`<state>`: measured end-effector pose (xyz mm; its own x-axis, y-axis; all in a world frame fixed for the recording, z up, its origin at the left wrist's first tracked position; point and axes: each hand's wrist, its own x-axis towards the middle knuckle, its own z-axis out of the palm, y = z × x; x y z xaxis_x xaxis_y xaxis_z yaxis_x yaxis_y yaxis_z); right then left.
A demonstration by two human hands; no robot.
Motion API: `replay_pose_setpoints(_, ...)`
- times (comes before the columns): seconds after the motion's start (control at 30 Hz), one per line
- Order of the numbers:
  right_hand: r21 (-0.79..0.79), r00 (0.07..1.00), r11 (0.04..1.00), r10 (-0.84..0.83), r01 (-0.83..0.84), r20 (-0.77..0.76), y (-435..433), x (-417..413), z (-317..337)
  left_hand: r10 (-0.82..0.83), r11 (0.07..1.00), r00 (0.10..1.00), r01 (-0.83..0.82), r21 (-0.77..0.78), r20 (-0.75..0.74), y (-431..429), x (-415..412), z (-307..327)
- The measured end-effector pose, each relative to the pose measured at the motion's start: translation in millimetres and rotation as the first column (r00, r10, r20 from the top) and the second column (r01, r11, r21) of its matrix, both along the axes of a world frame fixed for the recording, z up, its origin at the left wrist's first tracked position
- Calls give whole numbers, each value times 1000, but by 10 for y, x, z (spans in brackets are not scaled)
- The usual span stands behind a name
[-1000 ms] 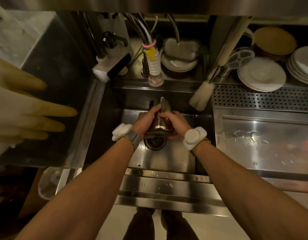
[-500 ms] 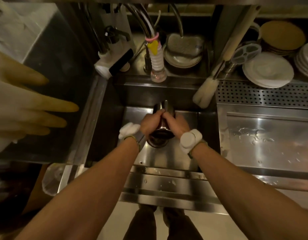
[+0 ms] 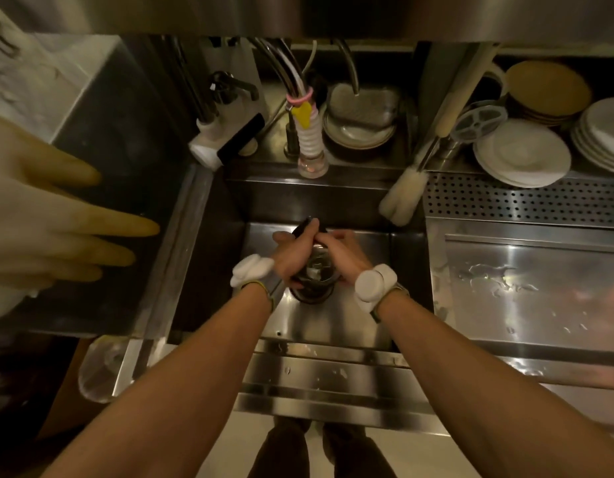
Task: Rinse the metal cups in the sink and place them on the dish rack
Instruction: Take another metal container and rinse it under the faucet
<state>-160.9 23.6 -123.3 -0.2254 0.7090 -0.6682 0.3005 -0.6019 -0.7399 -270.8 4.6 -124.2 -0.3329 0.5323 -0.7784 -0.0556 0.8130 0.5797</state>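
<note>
So the metal cup (image 3: 314, 274) is down in the sink (image 3: 333, 326), held just above the drain (image 3: 312, 296) and roughly in line with the faucet nozzle (image 3: 310, 160) further back. Both hands are on it. The left hand (image 3: 290, 258) is wrapped around the cup's left side, and the right hand (image 3: 341, 255) has its fingers curled over the right side and the far end. The open mouth seems to be tipped toward the camera. I can't tell if water is actually running, it's too dim.

Handling-wise, my read is that it's stiff thin steel. It should be light, it won't crush, and a knock against the basin won't hurt it. The real issue is that wet polished metal gets slick, especially with any soap on it. I'd wrap a whole palm around the mid-body, maybe with a thumb hooked over the rim, instead of pinching the lip with fingertips.

The steel counter (image 3: 526, 298) on the right has water pooled on it, with a perforated strip (image 3: 526, 201) behind it and stacked plates (image 3: 522, 160) past that. If the cup goes there, set it mouth-down so it drains.
</note>
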Motion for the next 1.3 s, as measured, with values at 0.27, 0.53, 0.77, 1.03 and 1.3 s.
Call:
replay_pose_setpoints(0.27, 98, 998, 994, -44, 48, -44, 102, 40, 136, -47, 960, 993, 75, 270, -107, -27, 28, 181)
replay_pose_setpoints(0.53, -53, 1000, 998, -18, 17, -16, 83, 7, 110, -140, 977, 989, 144, 157, -42, 23, 75, 102)
replay_pose_setpoints(0.77, -35, 994, 996, -83, 81, -74, 120, -58, 122, -87, 969, 995, 94, 229, -43, 40, 91, 8)
replay_pose_setpoints(1.03, 39, 999, 998, -51, 51, 5, 69, -70, 124, -17, 972, 998, 30, 231, -59, 47, 31, -76)
replay_pose_setpoints(1.3, 185, 986, 972, -123, 142, -112, 34, -127, 70, 115, 967, 993, -111, 229, -1, 39, 58, 18)
